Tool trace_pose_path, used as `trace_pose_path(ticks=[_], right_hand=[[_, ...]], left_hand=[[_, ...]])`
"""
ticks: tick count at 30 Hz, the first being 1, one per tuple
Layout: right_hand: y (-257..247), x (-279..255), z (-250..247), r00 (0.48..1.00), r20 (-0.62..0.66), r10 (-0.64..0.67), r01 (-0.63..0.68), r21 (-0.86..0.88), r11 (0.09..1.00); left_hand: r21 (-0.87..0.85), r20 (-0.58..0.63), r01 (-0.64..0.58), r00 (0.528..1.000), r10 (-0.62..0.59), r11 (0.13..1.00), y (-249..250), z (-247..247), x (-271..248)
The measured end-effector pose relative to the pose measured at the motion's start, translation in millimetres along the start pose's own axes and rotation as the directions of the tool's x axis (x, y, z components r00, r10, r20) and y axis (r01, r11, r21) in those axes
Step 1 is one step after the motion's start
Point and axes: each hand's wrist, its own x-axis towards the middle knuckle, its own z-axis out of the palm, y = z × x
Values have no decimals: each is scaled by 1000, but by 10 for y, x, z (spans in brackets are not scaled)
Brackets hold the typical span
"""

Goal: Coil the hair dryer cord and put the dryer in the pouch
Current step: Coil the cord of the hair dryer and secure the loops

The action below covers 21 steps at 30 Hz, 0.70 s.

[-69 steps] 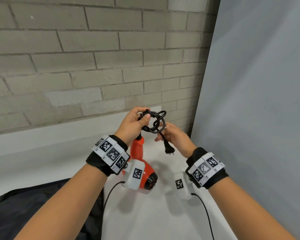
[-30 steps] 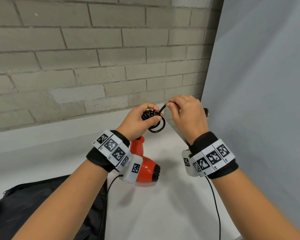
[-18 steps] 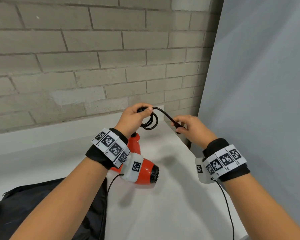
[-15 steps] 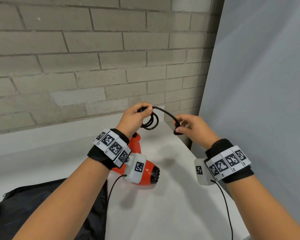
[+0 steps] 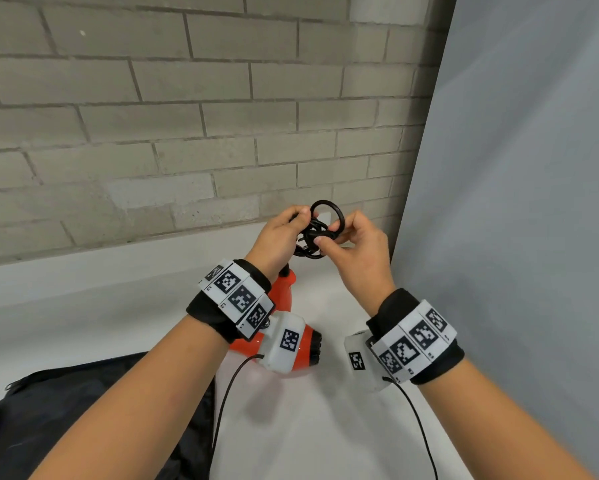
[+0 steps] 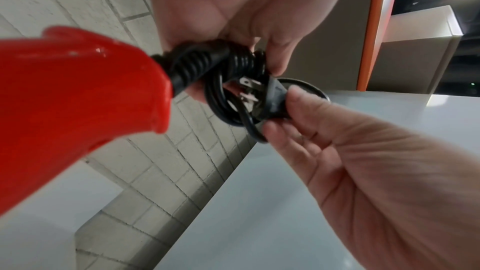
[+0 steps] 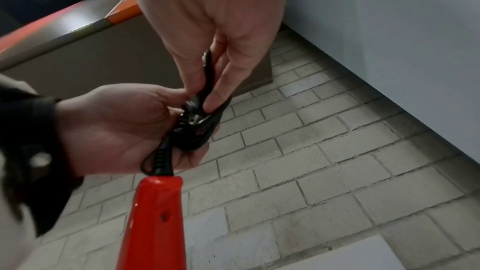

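Observation:
The red hair dryer [image 5: 305, 351] hangs nozzle-down over the white table, partly hidden behind my left wrist camera. Its handle [image 6: 78, 100] points up to the black cord, wound into a small coil [image 5: 317, 237]. My left hand [image 5: 300, 225] grips that coil at the top of the handle [image 7: 155, 223]. My right hand [image 5: 332, 233] pinches the black plug [image 6: 275, 102] between thumb and fingers, with the metal prongs poking into the middle of the coil. A small loop of cord stands up above both hands. The black pouch [image 5: 66, 420] lies flat at the table's near left.
A grey brick wall [image 5: 187, 133] stands close behind the table [image 5: 308, 427]. A grey panel [image 5: 516, 202] closes off the right side along the table's right edge. Thin black cables from the wrist cameras hang under both forearms.
My right hand has swung back from the right with the plug end and met the coil in my left hand. The long arc of cord has shrunk to a small loop.

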Motion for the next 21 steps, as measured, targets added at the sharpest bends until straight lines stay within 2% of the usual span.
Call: trace_pose_path(ticks=[3,6,8,11,14,16,18,21], right_hand=[[17,-55,51,999,-46,-23,20,-53,998],[32,-68,95,993,-105,46,-49,-23,999],[42,-68,126,980,-153,127,-119,56,991],[46,-88,166,944,-177,279,-228,262,938],[55,-113,175,916,-184,355,-264,389,883],[50,-124,177,923,-193,332,-249,356,901],[42,-122,171,947,-200,250,-203,228,952],[39,-77,124,976,-134,170,-161,76,984]], left_hand=[[-1,25,4,1000,-4,1000,2,0,-9],[17,14,-3,1000,2,1000,3,21,-7],[-8,16,19,1000,-19,1000,-5,40,-3],[-21,19,47,999,-46,999,-5,62,-14],[3,36,35,999,-35,999,-4,77,-18],[20,45,25,999,-25,999,-5,77,-14],[30,46,21,999,-22,999,2,79,-19],[86,25,-3,1000,1,996,9,75,-19]])
